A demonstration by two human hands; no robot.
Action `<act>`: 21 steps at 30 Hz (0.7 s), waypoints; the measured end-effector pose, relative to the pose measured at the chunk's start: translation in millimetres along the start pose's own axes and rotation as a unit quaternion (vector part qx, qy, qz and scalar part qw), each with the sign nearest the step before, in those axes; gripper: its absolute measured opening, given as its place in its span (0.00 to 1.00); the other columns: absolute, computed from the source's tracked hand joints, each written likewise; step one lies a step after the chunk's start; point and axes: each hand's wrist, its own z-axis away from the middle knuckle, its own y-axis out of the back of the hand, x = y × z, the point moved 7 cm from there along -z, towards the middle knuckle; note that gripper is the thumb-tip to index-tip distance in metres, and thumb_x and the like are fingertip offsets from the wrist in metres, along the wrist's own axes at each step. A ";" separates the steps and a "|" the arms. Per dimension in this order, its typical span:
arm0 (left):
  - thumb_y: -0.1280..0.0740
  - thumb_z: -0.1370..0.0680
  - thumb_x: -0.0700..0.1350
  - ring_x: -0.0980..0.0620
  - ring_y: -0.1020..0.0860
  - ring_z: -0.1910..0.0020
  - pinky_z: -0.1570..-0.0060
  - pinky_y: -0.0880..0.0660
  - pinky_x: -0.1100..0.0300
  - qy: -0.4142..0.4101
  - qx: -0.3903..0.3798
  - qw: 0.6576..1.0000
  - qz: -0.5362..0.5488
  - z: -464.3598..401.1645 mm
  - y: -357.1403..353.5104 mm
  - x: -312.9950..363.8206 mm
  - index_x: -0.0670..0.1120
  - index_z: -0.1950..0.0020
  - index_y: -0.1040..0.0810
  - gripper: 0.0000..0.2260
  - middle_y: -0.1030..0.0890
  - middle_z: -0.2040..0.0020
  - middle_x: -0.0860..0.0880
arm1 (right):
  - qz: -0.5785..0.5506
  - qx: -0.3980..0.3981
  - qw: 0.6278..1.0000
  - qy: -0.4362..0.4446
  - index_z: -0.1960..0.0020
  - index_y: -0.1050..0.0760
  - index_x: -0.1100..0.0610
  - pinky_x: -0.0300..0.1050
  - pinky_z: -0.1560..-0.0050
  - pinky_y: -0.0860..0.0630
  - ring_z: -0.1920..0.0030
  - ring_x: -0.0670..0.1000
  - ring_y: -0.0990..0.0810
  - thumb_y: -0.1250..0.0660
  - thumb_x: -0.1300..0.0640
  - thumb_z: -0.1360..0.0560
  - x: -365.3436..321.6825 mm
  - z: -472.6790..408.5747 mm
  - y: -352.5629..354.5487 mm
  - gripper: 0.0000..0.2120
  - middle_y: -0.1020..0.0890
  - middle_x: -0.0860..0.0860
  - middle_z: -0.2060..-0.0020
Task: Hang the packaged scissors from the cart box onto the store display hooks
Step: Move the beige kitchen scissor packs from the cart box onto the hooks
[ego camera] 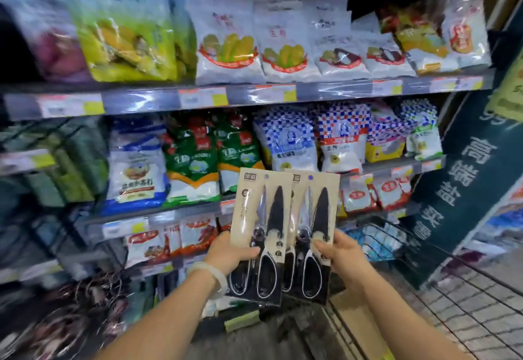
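I hold up two packaged scissors side by side in front of the shelves. Each is a beige card with black-handled scissors and a black sheath under clear plastic. My left hand (226, 252) grips the left package (261, 218) at its lower left edge. My right hand (341, 255) grips the right package (315, 218) at its lower right edge. The right card overlaps slightly behind the left one. Each card has a small hang hole near its top. No display hooks are visible. The cart box (356, 320) shows as brown cardboard below my right forearm.
Store shelves (198, 99) packed with bagged food and price tags fill the view ahead. A wire cart (390, 235) sits at the lower right, with a dark green banner (464, 178) beside it. Dark bundled goods lie at the lower left. Tiled floor shows bottom right.
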 end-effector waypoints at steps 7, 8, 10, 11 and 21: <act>0.22 0.34 0.47 0.43 0.22 0.43 0.41 0.27 0.52 0.031 0.139 0.988 0.055 70.5 180.5 -81.1 0.39 0.41 0.25 0.26 0.20 0.44 0.42 | 0.030 -0.166 0.985 0.039 0.50 0.24 0.54 0.35 0.66 0.23 0.58 0.45 0.19 0.34 0.65 0.25 -32.2 30.4 -203.2 0.08 0.17 0.51 0.53; 0.23 0.32 0.46 0.44 0.22 0.44 0.44 0.28 0.56 0.033 0.161 0.984 0.065 84.2 207.7 -94.4 0.39 0.42 0.24 0.23 0.20 0.45 0.43 | 0.039 -0.188 0.980 0.045 0.46 0.24 0.55 0.35 0.65 0.23 0.57 0.46 0.19 0.34 0.65 0.25 -34.1 38.6 -235.3 0.10 0.17 0.51 0.52; 0.24 0.31 0.42 0.46 0.23 0.46 0.48 0.29 0.58 0.032 0.202 0.975 0.082 116.0 264.1 -121.9 0.41 0.46 0.24 0.17 0.21 0.49 0.44 | 0.056 -0.221 0.972 0.053 0.40 0.25 0.57 0.36 0.58 0.22 0.52 0.49 0.18 0.33 0.64 0.25 -30.0 55.1 -300.5 0.14 0.17 0.51 0.49; 0.24 0.31 0.41 0.47 0.23 0.48 0.49 0.29 0.58 0.042 0.221 0.970 0.090 133.7 291.2 -136.1 0.42 0.48 0.24 0.15 0.21 0.50 0.44 | 0.062 -0.235 0.969 0.050 0.36 0.28 0.59 0.41 0.50 0.21 0.47 0.52 0.19 0.32 0.62 0.25 -27.4 67.3 -334.2 0.18 0.19 0.53 0.44; 0.20 0.40 0.47 0.43 0.20 0.48 0.43 0.24 0.49 0.086 0.369 0.913 0.149 305.8 540.2 -285.9 0.39 0.46 0.22 0.27 0.17 0.50 0.42 | 0.082 -0.386 0.916 0.075 0.51 0.23 0.60 0.45 0.56 0.25 0.61 0.51 0.22 0.34 0.69 0.26 -4.7 205.6 -655.8 0.07 0.18 0.53 0.61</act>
